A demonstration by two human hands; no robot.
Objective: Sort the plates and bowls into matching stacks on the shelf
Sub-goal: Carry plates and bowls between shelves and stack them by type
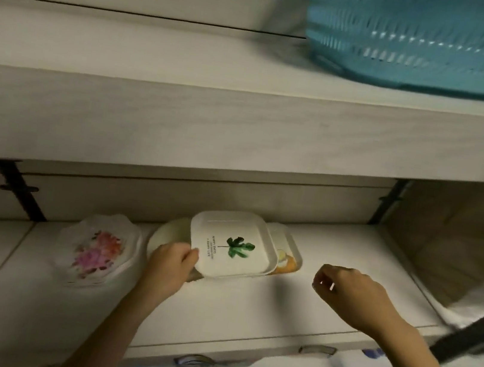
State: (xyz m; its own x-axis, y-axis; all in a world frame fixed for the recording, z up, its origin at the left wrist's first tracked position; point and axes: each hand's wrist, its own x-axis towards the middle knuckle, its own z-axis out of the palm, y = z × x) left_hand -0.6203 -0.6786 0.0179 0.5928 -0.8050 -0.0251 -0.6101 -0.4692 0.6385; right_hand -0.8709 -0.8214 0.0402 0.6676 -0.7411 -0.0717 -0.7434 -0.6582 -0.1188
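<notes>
My left hand (174, 262) pinches near left edge of square cream plate with green leaf print (233, 245), thumb on top. It sits on second square plate with orange-yellow print (285, 263), on white lower shelf (348, 262). Round cream bowl (169, 232) behind hand (mostly hidden). Scalloped white plates with pink flowers (97, 251) stacked left. My right hand (344, 289) hovers loosely curled, holding nothing. Blue plastic basket (428, 38) on upper shelf.
</notes>
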